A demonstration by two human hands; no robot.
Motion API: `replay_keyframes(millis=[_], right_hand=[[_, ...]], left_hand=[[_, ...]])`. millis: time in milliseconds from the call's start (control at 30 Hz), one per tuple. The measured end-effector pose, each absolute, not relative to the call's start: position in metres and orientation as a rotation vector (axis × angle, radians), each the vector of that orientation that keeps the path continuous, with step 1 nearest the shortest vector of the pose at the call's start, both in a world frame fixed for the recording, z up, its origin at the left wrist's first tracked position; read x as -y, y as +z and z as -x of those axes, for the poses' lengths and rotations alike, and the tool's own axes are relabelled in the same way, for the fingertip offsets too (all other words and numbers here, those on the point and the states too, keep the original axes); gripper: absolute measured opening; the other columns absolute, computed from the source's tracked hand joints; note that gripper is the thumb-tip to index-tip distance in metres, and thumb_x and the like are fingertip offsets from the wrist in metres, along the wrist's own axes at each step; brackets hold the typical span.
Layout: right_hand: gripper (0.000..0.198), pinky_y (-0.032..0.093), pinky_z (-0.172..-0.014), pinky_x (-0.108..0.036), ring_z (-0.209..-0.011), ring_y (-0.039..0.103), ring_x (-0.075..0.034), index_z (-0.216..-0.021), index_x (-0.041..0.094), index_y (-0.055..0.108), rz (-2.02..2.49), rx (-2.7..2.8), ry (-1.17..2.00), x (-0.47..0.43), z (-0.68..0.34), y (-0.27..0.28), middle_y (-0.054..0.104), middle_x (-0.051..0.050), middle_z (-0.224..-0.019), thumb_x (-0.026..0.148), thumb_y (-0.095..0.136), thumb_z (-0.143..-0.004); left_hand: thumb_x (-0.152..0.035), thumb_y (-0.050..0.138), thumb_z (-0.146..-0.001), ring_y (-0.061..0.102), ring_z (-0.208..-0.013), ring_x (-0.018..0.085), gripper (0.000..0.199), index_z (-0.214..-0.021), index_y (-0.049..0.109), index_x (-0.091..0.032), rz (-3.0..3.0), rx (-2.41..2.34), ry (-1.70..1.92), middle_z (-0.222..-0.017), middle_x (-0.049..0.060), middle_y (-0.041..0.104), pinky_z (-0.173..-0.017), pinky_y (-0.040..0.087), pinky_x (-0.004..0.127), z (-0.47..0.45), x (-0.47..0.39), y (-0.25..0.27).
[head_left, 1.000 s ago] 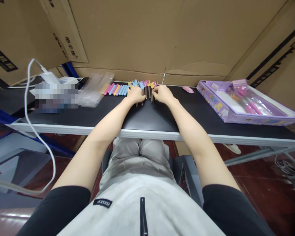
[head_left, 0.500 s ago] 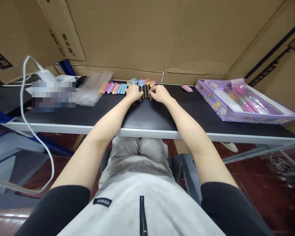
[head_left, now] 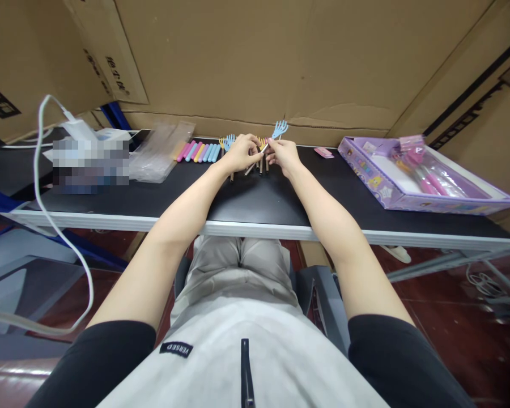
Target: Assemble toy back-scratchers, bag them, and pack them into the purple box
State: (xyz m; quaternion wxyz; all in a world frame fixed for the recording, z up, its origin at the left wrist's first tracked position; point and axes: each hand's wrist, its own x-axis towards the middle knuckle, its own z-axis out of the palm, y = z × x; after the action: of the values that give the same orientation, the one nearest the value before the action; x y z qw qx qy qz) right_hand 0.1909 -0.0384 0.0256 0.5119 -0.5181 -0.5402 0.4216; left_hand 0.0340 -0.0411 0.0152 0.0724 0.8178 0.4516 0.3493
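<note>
A back scratcher with a blue claw head and a thin metal rod is raised and tilted above the black table. My right hand pinches it just below the claw. On the rod, lower and to the left, the fingers of my left hand are closed. Under and between the hands lie more back scratchers with bare metal rods; a yellow claw and a blue claw show at their far ends. Left of my left hand, several pink, blue and yellow handles lie in a row.
Clear plastic bags lie left of the handles, near a white cable. A small pink card is to the right. Beyond it stands a purple box with packaged pink items inside. Cardboard walls the table's back.
A blue-clawed back scratcher has been lifted off the row and tilted to the right. My left hand has moved up and right onto its rod; my right hand has shifted slightly right.
</note>
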Motion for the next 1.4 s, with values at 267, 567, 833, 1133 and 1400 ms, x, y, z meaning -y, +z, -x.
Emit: replay_keyframes(millis=[267,567,833,1133,1400], right_hand=[[0.024,0.058,-0.064,-0.019,-0.057,0.064,-0.009,-0.079,0.019,0.053,1.142,1.077,1.13,0.039,-0.192,0.034,0.058,0.003,-0.06,0.022,0.059,-0.103],[0.029,0.06,-0.061,-0.02,-0.055,0.065,-0.009,-0.079,0.02,0.049,1.085,1.077,1.135,0.028,-0.196,0.027,0.057,0.005,-0.061,0.028,0.073,-0.095],[0.027,0.059,-0.06,-0.019,-0.053,0.063,-0.008,-0.08,0.019,0.05,1.078,1.056,1.154,0.032,-0.195,0.028,0.058,0.004,-0.061,0.026,0.069,-0.098],[0.024,0.057,-0.058,-0.017,-0.052,0.061,-0.007,-0.081,0.019,0.052,1.081,1.021,1.169,0.035,-0.193,0.03,0.057,0.005,-0.06,0.022,0.064,-0.101],[0.021,0.058,-0.06,-0.017,-0.055,0.063,-0.008,-0.082,0.019,0.052,1.056,0.96,1.144,0.027,-0.199,0.031,0.058,0.004,-0.061,0.022,0.062,-0.101]], left_hand=[[-0.028,0.055,-0.099,0.049,-0.139,0.04,0.02,-0.102,0.072,-0.02,-2.206,-1.833,1.128,-0.138,0.015,0.065,-0.119,0.033,0.063,-0.011,0.04,0.022],[-0.013,0.051,-0.087,0.035,-0.151,0.043,0.053,-0.137,0.061,0.0,-1.868,-2.459,0.581,-0.156,0.03,0.046,-0.127,0.023,0.061,0.016,0.045,0.016],[-0.016,0.049,-0.089,0.036,-0.151,0.041,0.052,-0.137,0.063,-0.003,-1.891,-2.443,0.519,-0.159,0.028,0.047,-0.126,0.025,0.06,0.014,0.045,0.015],[-0.015,0.048,-0.09,0.038,-0.148,0.044,0.048,-0.134,0.065,-0.001,-1.895,-2.397,0.677,-0.154,0.031,0.051,-0.125,0.023,0.063,0.017,0.043,0.011],[-0.018,0.057,-0.093,0.044,-0.145,0.048,0.026,-0.116,0.067,-0.013,-1.748,-2.149,1.17,-0.141,0.027,0.061,-0.123,0.018,0.07,0.019,0.022,0.007]])
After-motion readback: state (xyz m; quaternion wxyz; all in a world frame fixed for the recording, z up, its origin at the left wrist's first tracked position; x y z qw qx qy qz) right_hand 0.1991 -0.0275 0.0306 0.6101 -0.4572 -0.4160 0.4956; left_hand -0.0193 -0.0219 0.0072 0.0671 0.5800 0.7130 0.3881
